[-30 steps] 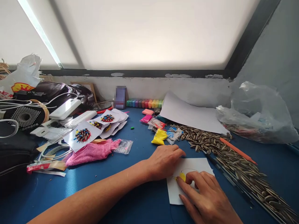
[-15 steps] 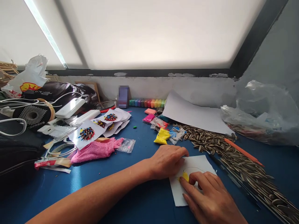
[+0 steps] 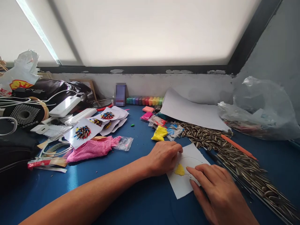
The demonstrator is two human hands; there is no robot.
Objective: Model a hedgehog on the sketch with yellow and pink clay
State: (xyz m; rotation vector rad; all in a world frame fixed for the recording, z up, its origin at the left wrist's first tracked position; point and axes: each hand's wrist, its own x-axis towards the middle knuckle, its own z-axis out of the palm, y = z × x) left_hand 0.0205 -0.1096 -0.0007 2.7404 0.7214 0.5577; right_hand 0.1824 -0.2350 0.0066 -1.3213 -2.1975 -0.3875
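Yel. patch (image 3: 179,170) on wht paper (image 3: 179,188), btwn L grip (image 3: 164,157) & R grip (image 3: 217,187).

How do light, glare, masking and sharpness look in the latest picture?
Head view: the large white panel glows brightly, glare streaks the glossy blue tabletop, pixelation partly masks the upright purple object; same view: the flat yellow patch looks fairly sharp.

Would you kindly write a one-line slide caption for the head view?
Left hand at the edge of the white paper, right hand near its yellow patch, striped seeds heaped to the right.
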